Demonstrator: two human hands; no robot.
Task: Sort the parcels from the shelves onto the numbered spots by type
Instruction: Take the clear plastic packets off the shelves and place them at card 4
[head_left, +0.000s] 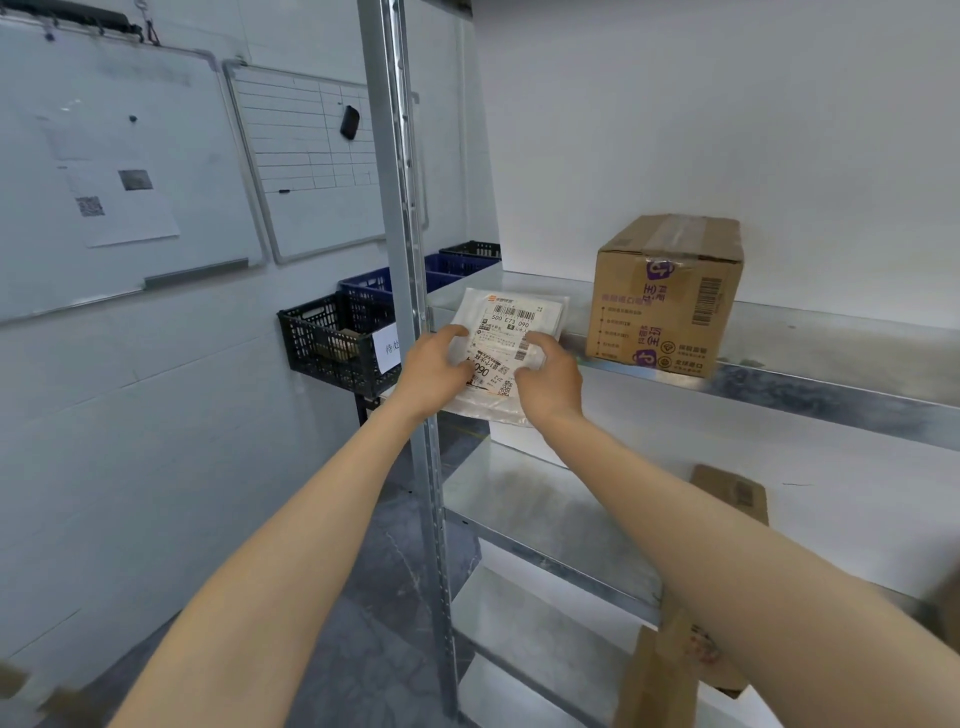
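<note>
A flat white plastic mailer (506, 332) with a barcode label lies at the left end of the upper metal shelf (810, 364), overhanging its front edge. My left hand (434, 371) grips its left side, fingers curled over the top. My right hand (548, 379) grips its right side the same way. To the right on the same shelf stands a taped brown cardboard box (670, 296) with purple print.
A steel upright post (410, 291) rises just left of my hands. Black and blue crates (332, 338) hang on the left wall under two whiteboards. Lower shelves hold a flat brown parcel (732, 491) and more cardboard (660, 675).
</note>
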